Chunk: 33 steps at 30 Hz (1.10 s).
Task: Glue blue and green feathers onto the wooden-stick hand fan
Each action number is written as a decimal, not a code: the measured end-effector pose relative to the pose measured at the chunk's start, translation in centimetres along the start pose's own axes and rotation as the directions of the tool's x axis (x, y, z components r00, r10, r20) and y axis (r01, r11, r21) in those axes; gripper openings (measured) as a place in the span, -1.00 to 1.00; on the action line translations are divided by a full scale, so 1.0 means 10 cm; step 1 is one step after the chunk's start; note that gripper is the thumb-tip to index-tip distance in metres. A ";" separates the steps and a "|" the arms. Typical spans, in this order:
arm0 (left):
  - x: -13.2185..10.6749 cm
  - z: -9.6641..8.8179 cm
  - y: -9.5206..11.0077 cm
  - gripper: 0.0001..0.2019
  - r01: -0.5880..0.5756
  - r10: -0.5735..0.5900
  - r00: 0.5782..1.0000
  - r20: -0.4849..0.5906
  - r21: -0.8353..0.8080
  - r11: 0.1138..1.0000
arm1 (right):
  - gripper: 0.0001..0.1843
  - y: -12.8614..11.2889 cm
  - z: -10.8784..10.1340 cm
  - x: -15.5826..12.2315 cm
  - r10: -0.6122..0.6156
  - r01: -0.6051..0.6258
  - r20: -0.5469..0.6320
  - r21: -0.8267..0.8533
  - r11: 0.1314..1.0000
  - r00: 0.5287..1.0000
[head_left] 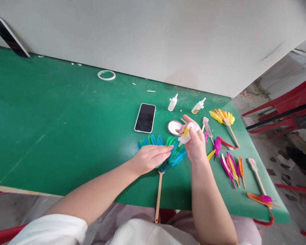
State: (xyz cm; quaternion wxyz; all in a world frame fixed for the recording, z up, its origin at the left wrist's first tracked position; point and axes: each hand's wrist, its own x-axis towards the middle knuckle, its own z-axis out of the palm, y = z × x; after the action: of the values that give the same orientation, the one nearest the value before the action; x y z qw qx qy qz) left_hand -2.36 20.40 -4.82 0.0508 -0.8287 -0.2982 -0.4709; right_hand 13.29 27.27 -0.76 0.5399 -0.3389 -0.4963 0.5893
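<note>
In the head view a feather fan [177, 157] of blue and green feathers lies on the green table, its wooden handle [158, 194] pointing over the front edge. My left hand [153, 157] rests flat across the feathers, fingers stretched out together, and hides part of them. In my right hand [196, 139] is a small white glue bottle [185, 134] with a yellow label, tilted so its nozzle points down toward the feathers on the right side. Just behind that hand sits a round lid [174, 127] with white stuff in it.
A phone [145, 118] and two more glue bottles [172, 102] stand or lie behind the fan. On the right are a yellow feather fan [222, 116], loose feathers [232, 168] and a wooden stick [257, 175]. A tape roll [106, 75] lies near the white wall [132, 37].
</note>
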 end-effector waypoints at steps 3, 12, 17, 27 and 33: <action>0.03 -0.01 0.02 -0.86 -0.021 0.021 1.000 -0.012 0.025 0.999 | -0.56 0.03 0.01 0.01 0.006 -0.006 -0.044 -0.011 1.000 0.999; 0.10 -0.07 0.07 -0.88 -0.076 0.075 0.997 0.010 0.094 0.993 | -0.64 -0.11 -0.01 -0.09 -0.205 0.107 -0.235 -0.372 0.922 0.950; 0.08 -0.07 0.06 -0.90 -0.104 0.101 0.994 0.030 0.099 0.990 | -0.62 -0.16 -0.02 -0.13 -0.313 0.121 -0.346 -0.477 0.870 0.884; 0.13 -0.07 0.10 -0.92 -0.167 0.164 0.986 0.034 0.101 0.981 | -0.56 -0.10 -0.08 -0.11 -0.435 0.182 -0.422 -0.518 0.836 0.796; 0.13 -0.07 0.10 -0.92 -0.162 0.160 0.987 0.025 0.101 0.982 | -0.53 -0.04 -0.09 -0.09 -0.465 0.188 -0.448 -0.534 0.824 0.764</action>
State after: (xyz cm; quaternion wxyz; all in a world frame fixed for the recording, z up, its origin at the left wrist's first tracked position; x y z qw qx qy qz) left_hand -1.86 19.86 -3.18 0.1288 -0.8504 -0.2545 -0.4422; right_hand 14.39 26.58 -0.70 0.6621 -0.5189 -0.4927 0.2224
